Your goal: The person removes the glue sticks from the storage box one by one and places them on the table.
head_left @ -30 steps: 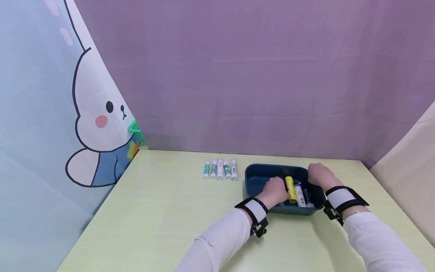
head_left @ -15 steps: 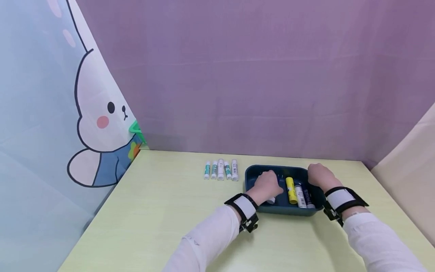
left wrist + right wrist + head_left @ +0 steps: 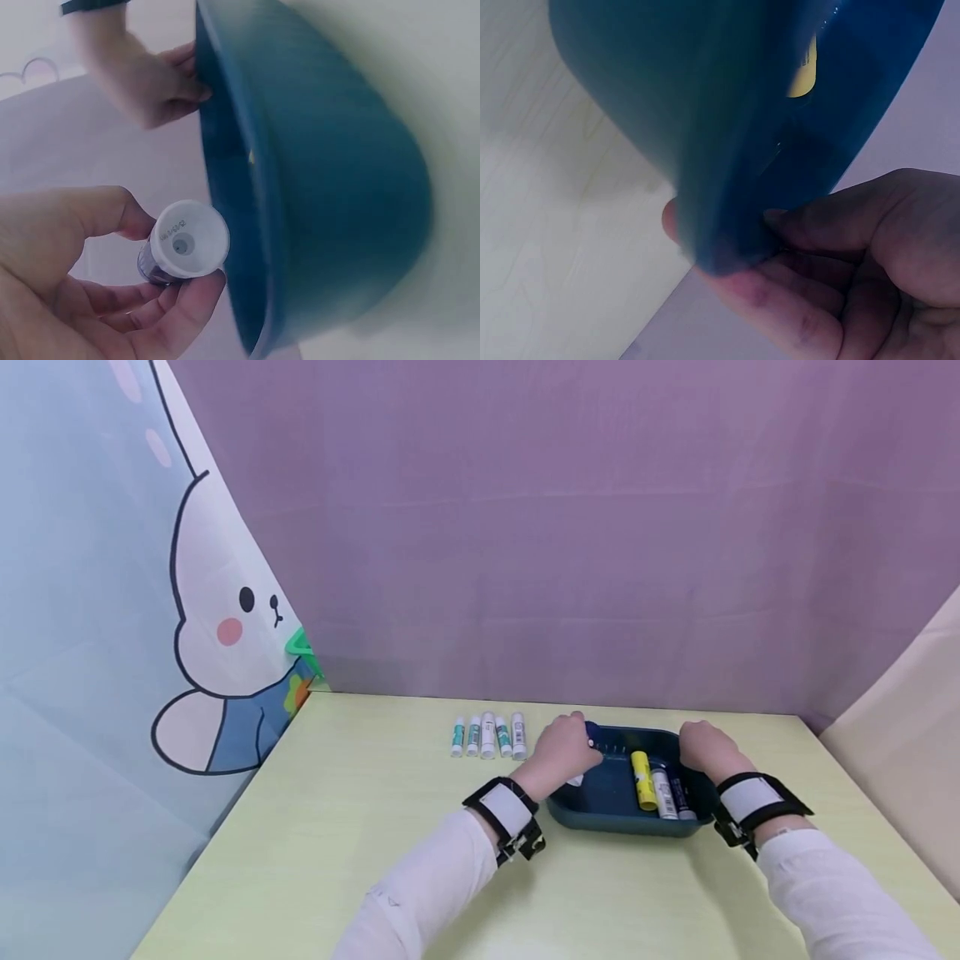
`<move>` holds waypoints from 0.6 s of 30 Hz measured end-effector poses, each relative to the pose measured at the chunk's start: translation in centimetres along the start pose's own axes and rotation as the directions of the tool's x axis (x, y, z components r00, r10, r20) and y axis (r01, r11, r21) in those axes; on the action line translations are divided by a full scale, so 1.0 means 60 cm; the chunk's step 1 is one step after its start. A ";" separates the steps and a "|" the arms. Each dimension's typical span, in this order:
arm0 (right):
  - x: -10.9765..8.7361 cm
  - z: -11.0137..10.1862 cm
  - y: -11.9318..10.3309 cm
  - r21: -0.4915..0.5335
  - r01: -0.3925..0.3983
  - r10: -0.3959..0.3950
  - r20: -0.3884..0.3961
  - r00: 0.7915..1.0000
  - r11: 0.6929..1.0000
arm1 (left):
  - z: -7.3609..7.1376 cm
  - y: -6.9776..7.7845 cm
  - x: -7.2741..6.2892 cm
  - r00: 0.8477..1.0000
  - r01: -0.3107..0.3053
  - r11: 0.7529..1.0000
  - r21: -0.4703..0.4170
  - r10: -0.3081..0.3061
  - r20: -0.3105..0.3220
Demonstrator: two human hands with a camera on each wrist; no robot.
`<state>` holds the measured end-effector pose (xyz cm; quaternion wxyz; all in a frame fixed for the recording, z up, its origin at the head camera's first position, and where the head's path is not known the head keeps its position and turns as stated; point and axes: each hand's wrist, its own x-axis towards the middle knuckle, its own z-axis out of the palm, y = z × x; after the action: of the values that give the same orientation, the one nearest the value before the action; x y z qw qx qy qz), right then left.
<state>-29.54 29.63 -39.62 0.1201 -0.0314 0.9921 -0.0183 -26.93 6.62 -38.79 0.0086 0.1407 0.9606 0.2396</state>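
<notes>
My left hand [image 3: 558,752] grips a glue stick [image 3: 187,240] over the left rim of a dark blue bin [image 3: 626,823]. In the left wrist view the stick's round white base faces the camera, between thumb and fingers; its body looks dark. My right hand [image 3: 707,748] pinches the bin's right end, thumb [image 3: 817,225] inside and fingers outside. Inside the bin lie a yellow glue stick [image 3: 643,781], a white glue stick [image 3: 663,793] and a dark blue glue stick [image 3: 680,795], side by side.
Left of the bin, several white and green glue sticks [image 3: 487,735] form a row on the pale table [image 3: 337,827]. A purple cloth [image 3: 525,527] hangs behind the table's back edge. A rabbit-print cloth [image 3: 82,735] covers the left side.
My left hand has risen from the bin's middle and moved left to its rim, carrying the glue stick. My right hand has kept its hold on the bin.
</notes>
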 end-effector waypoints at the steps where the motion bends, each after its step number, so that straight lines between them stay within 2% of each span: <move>1: 0.001 0.001 0.000 -0.001 -0.002 0.002 0.001 1.000 1.000 | -0.006 -0.004 0.000 1.000 -0.004 1.000 -0.017 0.004 -0.007; 8: 0.004 0.006 0.001 0.007 -0.008 0.008 0.017 1.000 1.000 | -0.046 -0.042 -0.002 0.999 0.008 0.992 -0.127 -0.014 -0.049; 14: 0.003 0.006 -0.001 0.005 -0.007 0.007 0.011 1.000 1.000 | -0.077 -0.086 -0.001 0.994 0.057 0.986 -0.157 -0.071 -0.082; 18: 0.006 0.008 0.001 0.006 -0.008 0.008 0.011 1.000 1.000 | -0.099 -0.115 -0.005 0.991 0.071 0.986 -0.153 -0.086 -0.098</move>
<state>-29.77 29.65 -40.19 0.1259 -0.0272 0.9915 -0.0205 -28.98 -2.01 -36.73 -0.0218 0.0890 0.9440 0.3171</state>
